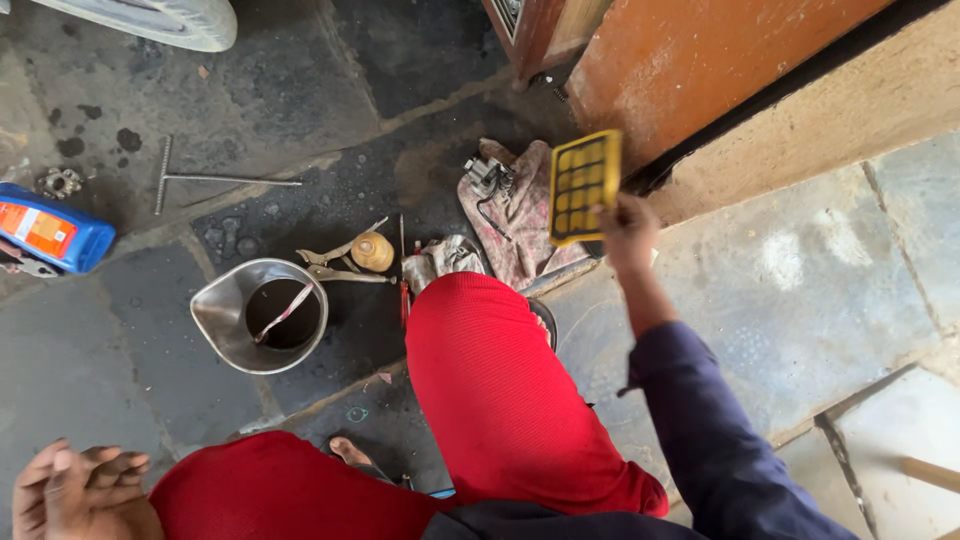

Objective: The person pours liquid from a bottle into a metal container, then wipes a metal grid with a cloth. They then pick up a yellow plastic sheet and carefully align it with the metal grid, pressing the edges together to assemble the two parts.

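My right hand (625, 225) pinches the yellow grid filter (585, 187) by its lower edge; a loosened grip risks dropping it onto the rag (525, 225).

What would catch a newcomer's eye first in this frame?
The yellow grid filter, held up by the right hand near the orange wall, stands out most. Next come the red trousers filling the lower middle. On the oily floor to the left sit a metal jug and a blue bottle; the left hand rests at the bottom corner.
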Motion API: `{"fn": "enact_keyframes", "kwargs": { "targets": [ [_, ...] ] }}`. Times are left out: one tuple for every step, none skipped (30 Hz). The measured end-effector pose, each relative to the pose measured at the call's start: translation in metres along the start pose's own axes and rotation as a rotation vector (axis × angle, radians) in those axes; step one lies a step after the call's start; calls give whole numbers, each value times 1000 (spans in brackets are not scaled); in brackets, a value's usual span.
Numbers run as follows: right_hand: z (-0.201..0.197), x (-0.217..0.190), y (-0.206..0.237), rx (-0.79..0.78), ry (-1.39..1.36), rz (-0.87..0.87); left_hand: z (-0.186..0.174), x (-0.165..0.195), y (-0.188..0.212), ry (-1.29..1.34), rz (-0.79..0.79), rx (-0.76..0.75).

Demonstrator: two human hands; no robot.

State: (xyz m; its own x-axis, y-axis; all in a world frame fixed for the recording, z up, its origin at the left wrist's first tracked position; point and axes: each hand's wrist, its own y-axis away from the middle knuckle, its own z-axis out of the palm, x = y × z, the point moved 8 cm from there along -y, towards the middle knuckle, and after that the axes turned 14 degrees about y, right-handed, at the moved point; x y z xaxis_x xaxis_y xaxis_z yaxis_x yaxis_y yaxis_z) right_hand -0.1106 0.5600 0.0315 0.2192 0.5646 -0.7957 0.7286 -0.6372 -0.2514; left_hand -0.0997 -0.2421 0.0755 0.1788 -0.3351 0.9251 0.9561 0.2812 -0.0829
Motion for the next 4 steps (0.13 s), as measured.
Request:
{"fn": "enact_keyframes", "kwargs": {
  "targets": [
    [10, -5, 5, -4, 174, -21, 5, 0, -1, -38, 17, -14],
    [28, -14, 13, -9, 346, -41, 10, 0, 0, -110, 40, -21],
    [50, -17, 19, -136, 390, 9, 16, -1, 0, -138, 56, -26],
    [70, -18, 26, -265, 432, 59, 22, -2, 1, -165, 73, -31]
  ]
}}
